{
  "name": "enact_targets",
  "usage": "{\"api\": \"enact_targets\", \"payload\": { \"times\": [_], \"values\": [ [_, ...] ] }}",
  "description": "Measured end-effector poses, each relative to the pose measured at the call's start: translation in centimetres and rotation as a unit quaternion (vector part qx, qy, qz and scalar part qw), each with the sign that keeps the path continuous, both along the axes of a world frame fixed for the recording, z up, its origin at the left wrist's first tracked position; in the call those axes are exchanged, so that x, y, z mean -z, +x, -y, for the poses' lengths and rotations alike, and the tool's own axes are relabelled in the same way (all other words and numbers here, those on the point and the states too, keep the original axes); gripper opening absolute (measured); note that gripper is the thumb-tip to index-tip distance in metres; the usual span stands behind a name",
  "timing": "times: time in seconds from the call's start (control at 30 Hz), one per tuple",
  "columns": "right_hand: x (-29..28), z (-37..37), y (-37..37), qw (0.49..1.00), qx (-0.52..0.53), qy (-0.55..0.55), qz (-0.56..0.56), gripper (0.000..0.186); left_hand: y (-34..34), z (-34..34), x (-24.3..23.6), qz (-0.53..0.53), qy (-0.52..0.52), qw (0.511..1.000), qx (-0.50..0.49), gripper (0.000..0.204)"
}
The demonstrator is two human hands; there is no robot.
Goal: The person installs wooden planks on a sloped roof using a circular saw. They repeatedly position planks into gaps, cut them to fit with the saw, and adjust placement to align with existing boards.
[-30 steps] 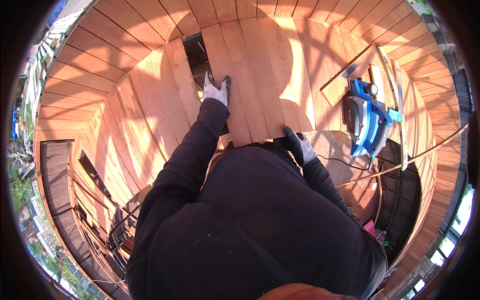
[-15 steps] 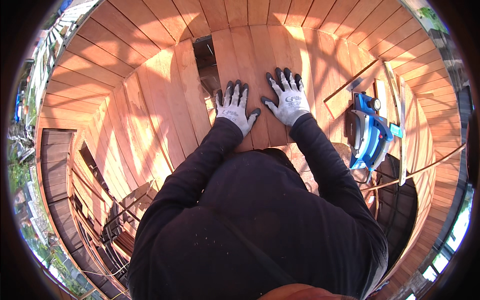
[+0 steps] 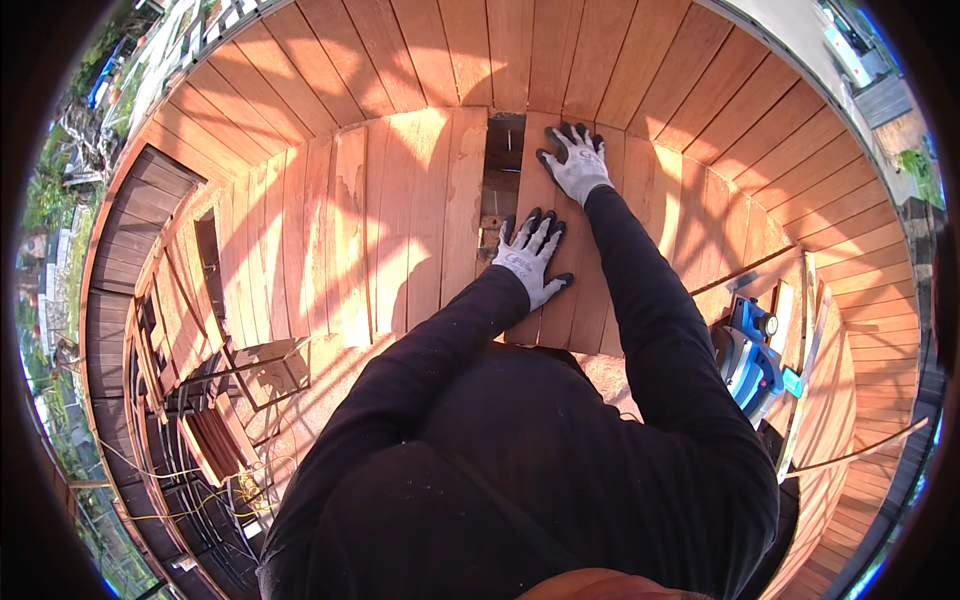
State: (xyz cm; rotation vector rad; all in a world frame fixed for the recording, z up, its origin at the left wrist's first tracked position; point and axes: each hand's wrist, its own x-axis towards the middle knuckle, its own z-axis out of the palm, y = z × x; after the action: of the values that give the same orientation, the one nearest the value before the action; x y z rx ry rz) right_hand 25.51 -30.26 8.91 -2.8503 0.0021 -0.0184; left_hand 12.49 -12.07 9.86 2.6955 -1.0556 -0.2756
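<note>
My left hand (image 3: pixel 530 262), in a white glove with black fingertips, lies flat on a reddish-brown deck plank (image 3: pixel 562 235). Its fingers are spread, and their tips come close to a dark open gap (image 3: pixel 503 150) between the boards. Farther forward, my right hand (image 3: pixel 578 168) wears a matching glove. It presses open-fingered on the boards near their far ends, just right of the gap. Neither hand grips anything. Through the gap, darker pieces underneath show in part.
At the right lies a blue power tool (image 3: pixel 748 355) with a round front knob, beside a long pale strip (image 3: pixel 802 350). Planks in a curved border (image 3: pixel 400 50) surround the boards. At lower left are an open framework, a stack of brown boards (image 3: pixel 215 440) and a yellow cord (image 3: pixel 250 490).
My right hand has slid forward toward the far plank ends, while my left stays nearer me, close to the gap. The view has shifted, moving the gap and tool rightward in it.
</note>
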Motion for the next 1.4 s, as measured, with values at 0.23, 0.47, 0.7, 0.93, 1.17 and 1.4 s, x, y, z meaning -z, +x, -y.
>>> {"api": "enact_targets", "payload": {
  "times": [0.23,0.47,0.7,0.93,1.17,1.4],
  "values": [
    [-1.7,-5.7,0.1,0.965,0.006,0.248,0.091,0.038,-3.8,-8.0,-6.3,-0.176,-0.268,0.941,-0.112,0.051],
    [1.2,-5.7,-1.0,0.963,-0.019,0.216,0.162,0.041,-15.0,-20.0,-1.0,-0.276,-0.535,0.658,-0.453,0.025],
    [0.1,-15.1,-7.0,0.870,0.100,0.482,0.014,0.063,-16.1,-21.9,0.0,-0.428,-0.412,0.647,-0.478,0.027],
    [4.6,-18.1,-7.3,0.854,0.176,0.488,-0.039,0.080,-13.8,-26.3,-0.8,-0.359,-0.437,0.744,-0.356,0.025],
    [8.8,-17.6,-6.3,0.836,0.208,0.504,0.063,0.049,-9.5,-30.1,-2.2,0.042,-0.278,0.874,-0.397,0.042],
    [8.4,-17.1,-6.1,0.828,0.202,0.521,0.050,0.032,-6.9,-30.4,1.5,0.110,-0.133,0.924,-0.340,0.076]
  ]
}}
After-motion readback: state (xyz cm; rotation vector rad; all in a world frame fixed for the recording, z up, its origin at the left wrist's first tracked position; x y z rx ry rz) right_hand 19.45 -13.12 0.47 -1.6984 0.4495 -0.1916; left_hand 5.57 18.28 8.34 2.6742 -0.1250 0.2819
